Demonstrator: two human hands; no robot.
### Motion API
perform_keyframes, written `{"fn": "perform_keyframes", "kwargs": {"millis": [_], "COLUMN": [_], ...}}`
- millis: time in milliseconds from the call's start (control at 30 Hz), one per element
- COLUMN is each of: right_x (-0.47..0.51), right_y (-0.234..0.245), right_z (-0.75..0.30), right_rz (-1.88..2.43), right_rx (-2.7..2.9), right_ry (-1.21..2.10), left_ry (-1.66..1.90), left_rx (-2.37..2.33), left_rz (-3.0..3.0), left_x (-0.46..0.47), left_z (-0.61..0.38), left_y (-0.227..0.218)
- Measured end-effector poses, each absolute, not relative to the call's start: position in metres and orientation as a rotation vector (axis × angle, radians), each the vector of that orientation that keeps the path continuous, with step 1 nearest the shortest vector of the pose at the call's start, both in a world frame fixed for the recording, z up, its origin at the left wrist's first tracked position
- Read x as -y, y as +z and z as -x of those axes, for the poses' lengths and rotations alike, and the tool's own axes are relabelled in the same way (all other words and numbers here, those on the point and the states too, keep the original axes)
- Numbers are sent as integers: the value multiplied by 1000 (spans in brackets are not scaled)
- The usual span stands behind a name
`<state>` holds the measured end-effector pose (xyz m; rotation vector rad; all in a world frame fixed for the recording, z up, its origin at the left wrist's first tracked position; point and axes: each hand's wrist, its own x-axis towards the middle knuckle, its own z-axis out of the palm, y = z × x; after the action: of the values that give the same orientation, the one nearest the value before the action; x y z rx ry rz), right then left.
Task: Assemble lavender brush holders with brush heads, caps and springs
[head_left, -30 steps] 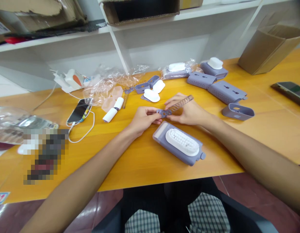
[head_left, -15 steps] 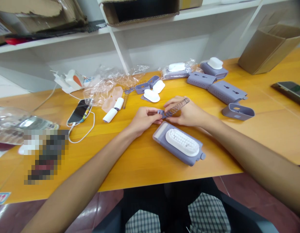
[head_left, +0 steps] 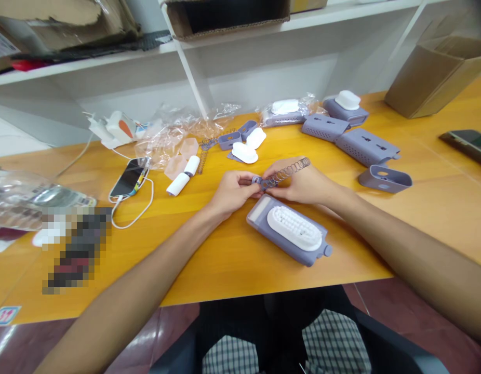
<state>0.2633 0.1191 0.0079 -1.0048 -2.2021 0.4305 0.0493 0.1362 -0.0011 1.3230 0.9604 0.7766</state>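
Both hands meet above the table, just behind a purple plastic case that lies with a white bristled oval brush on top. My left hand pinches a small purple plastic piece between thumb and fingers. Fingers of my right hand close around the other end of that piece, where a metal coil spring is set. The spring's free end slants up to the right across the back of my right hand. My fingers partly hide the join between spring and piece.
Purple sleeves, perforated housings and white oval caps lie toward the back. White rollers, clear plastic bags and a charging phone are on the left. Another phone and a cardboard box stand right.
The spring has tipped slightly lower, toward the right, with its free end further right. Both hands keep hold of the small purple piece. The whole view has shifted a little.
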Motion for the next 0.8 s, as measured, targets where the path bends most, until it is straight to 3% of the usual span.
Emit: {"fn": "perform_keyframes", "kwargs": {"millis": [800], "right_x": [-122], "right_y": [7], "right_z": [-259], "right_rz": [1024], "right_rx": [2168], "right_ry": [446], "left_ry": [808], "left_rx": [-990], "left_rz": [-1393], "left_x": [-138], "left_z": [-50], "left_y": [-2]}}
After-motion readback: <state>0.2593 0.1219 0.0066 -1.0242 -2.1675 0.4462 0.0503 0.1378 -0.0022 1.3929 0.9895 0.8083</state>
